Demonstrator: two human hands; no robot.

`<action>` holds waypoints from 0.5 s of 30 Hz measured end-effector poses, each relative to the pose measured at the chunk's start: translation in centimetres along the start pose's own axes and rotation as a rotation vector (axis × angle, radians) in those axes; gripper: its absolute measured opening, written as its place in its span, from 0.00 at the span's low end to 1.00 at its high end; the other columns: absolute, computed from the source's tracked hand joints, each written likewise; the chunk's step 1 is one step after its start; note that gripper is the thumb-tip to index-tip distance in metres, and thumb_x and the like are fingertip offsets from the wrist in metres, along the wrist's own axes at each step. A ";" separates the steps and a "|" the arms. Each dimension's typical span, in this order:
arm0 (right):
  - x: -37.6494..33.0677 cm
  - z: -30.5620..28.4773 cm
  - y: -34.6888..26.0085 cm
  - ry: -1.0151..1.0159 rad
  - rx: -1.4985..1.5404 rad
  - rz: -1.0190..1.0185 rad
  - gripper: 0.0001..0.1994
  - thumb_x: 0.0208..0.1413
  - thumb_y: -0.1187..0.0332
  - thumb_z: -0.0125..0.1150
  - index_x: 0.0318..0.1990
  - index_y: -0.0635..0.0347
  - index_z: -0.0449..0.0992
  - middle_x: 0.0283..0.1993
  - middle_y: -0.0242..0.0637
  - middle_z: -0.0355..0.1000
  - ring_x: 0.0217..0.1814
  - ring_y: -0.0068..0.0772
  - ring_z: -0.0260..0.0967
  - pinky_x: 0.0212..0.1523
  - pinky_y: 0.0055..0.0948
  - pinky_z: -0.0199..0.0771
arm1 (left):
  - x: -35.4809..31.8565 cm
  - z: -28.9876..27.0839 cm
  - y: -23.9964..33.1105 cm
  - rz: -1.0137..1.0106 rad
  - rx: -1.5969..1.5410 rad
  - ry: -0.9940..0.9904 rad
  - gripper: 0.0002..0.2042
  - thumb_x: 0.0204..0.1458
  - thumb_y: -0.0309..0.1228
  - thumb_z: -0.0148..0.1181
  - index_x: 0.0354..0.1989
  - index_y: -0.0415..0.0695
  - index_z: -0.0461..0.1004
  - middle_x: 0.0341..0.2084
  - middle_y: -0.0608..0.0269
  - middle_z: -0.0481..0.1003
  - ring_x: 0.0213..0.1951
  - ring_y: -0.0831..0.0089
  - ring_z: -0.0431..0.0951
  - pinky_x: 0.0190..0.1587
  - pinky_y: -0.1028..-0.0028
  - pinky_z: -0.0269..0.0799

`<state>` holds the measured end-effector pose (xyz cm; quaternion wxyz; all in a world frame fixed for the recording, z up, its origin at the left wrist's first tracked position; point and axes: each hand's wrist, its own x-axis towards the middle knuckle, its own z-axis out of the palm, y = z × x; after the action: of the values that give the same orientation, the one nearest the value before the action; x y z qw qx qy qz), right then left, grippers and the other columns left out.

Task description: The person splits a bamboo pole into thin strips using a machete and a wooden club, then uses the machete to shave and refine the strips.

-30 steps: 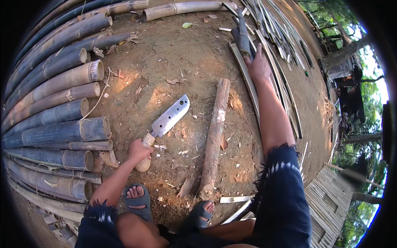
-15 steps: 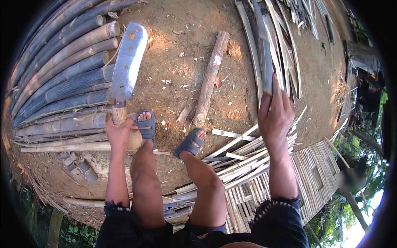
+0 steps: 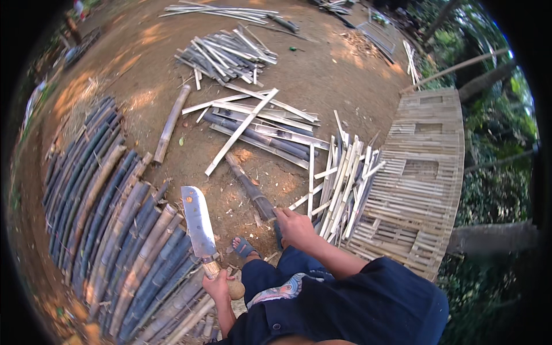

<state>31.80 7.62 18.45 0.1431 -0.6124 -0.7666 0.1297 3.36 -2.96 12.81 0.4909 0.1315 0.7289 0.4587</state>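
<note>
1. Since half a second ago, the left hand (image 3: pixel 217 286) has kept its machete (image 3: pixel 198 223), while the right hand (image 3: pixel 296 227) has carried a dark bamboo piece (image 3: pixel 260 201) from beside the split lengths to a place in front of the body, by the brown log (image 3: pixel 233 163).
2. Whole bamboo poles (image 3: pixel 109 213), dark and tan, lie stacked side by side along the left edge of the dirt ground (image 3: pixel 328 77), many with their cut ends turned inward.
3. One separate pole (image 3: pixel 172 123) lies just past the stack's upper right corner.
4. By the stack's right edge, the left hand is closed around the machete's wooden handle, which swells to a rounded knob below the fist. Its broad steel blade, pierced with small holes, points up and away from the body.
5. Toward the far edge of the dirt ground spreads a loose heap of pale strips (image 3: pixel 230 56).
6. The log's far end shows beyond the dark bamboo piece; whether the two touch, I cannot tell.
7. Gripping the near end of that piece, the right hand holds it slanting up and left.
8. Farther out, split bamboo lengths (image 3: pixel 259 137) lie together, a pale slat (image 3: pixel 244 131) crossing them aslant.
9. Right of the right hand, a bundle of strips (image 3: pixel 343 190) lies along the left edge of a slatted bamboo panel (image 3: pixel 414 146) with rectangular openings.
</note>
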 end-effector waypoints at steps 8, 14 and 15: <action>-0.4 -0.4 -4.2 -0.089 0.005 -0.085 0.09 0.52 0.72 0.57 0.41 0.61 0.75 0.33 0.46 0.76 0.32 0.47 0.79 0.30 0.43 0.78 | -5.0 0.2 9.6 0.228 0.161 -0.158 0.13 0.43 0.16 0.60 0.40 0.30 0.71 0.28 0.57 0.75 0.19 0.70 0.77 0.22 0.70 0.80; 2.4 1.8 -6.3 -0.053 -0.042 -0.313 0.06 0.53 0.71 0.55 0.36 0.62 0.75 0.31 0.45 0.77 0.32 0.45 0.80 0.29 0.41 0.78 | -5.7 0.3 10.9 0.281 0.309 -0.228 0.13 0.43 0.20 0.63 0.39 0.29 0.74 0.26 0.56 0.78 0.21 0.70 0.81 0.24 0.71 0.79; 3.4 1.9 -6.8 -0.075 -0.063 -0.327 0.06 0.53 0.71 0.55 0.36 0.61 0.75 0.32 0.44 0.78 0.32 0.44 0.80 0.29 0.40 0.79 | -5.7 0.0 10.8 0.283 0.307 -0.212 0.14 0.43 0.21 0.64 0.39 0.28 0.74 0.26 0.56 0.79 0.21 0.70 0.81 0.24 0.71 0.79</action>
<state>24.18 9.45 19.42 0.1142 -0.4784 -0.8646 0.1034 3.31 -0.75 24.82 0.4698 0.3530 0.7088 0.3903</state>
